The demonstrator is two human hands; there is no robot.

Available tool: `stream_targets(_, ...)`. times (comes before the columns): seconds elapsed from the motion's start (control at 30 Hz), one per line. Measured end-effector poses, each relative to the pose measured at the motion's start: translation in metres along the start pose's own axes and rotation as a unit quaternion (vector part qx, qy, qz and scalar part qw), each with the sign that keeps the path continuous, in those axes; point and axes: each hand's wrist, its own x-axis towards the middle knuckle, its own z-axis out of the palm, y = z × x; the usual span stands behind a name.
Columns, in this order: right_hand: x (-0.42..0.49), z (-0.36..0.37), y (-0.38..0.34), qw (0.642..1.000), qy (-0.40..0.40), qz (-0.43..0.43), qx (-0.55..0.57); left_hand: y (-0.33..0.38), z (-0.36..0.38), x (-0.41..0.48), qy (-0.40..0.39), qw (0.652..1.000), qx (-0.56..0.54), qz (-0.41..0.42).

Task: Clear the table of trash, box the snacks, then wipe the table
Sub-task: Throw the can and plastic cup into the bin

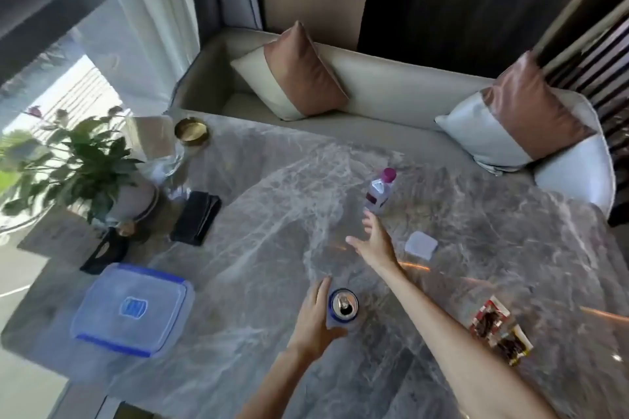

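Note:
On the grey marble table (272,187) stands an opened blue drink can (342,305), and my left hand (315,315) is wrapped around its left side. My right hand (373,241) reaches forward with fingers spread, just short of a small clear water bottle (379,192) with a pink cap. A small white square packet (420,244) lies right of that hand. Two snack packets (498,330) with dark contents lie at the right front. A clear plastic box with a blue-rimmed lid (131,308) sits at the left front.
A folded dark cloth (196,218) lies at the left middle. A potted plant (78,163), a brass bowl (191,133) and a dark stand (105,250) crowd the table's left edge. A beige sofa (391,92) with two cushions runs behind the table.

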Motion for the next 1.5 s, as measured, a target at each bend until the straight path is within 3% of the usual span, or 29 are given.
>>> stream_targets(0.23,0.053,0.043,-0.016,0.993,-0.076,-0.06,-0.065,-0.024,-0.001,0.025,-0.03,0.992,-0.102,0.073)
stream_targets(0.47,0.075,0.069,-0.004,0.985,-0.054,-0.069,-0.149,-0.047,-0.018,0.031,0.041,0.985,-0.157,0.056)
stream_targets(0.7,0.028,0.043,0.018,0.999,-0.026,0.001,0.026,-0.041,-0.025,0.032,0.046,0.98,-0.188,0.041)
stream_targets(0.83,-0.026,-0.003,0.042,0.983,-0.019,0.062,0.171,-0.018,-0.025,0.026,0.063,0.97,-0.233,0.007)
stream_targets(0.97,-0.082,-0.054,0.062,0.933,-0.057,0.117,0.335,0.021,-0.029,-0.001,0.093,0.923,-0.365,-0.081)
stream_targets(1.1,-0.122,-0.087,0.074,0.885,-0.1,0.107,0.442,0.049,-0.029,-0.048,0.153,0.866,-0.464,-0.107)
stream_targets(1.3,-0.159,-0.102,0.067,0.884,-0.197,0.054,0.422,0.059,-0.027,-0.136,0.21,0.836,-0.5,-0.087)
stream_targets(1.5,-0.182,-0.069,0.026,0.873,-0.294,0.04,0.387,0.038,-0.04,-0.215,0.301,0.796,-0.52,-0.076)
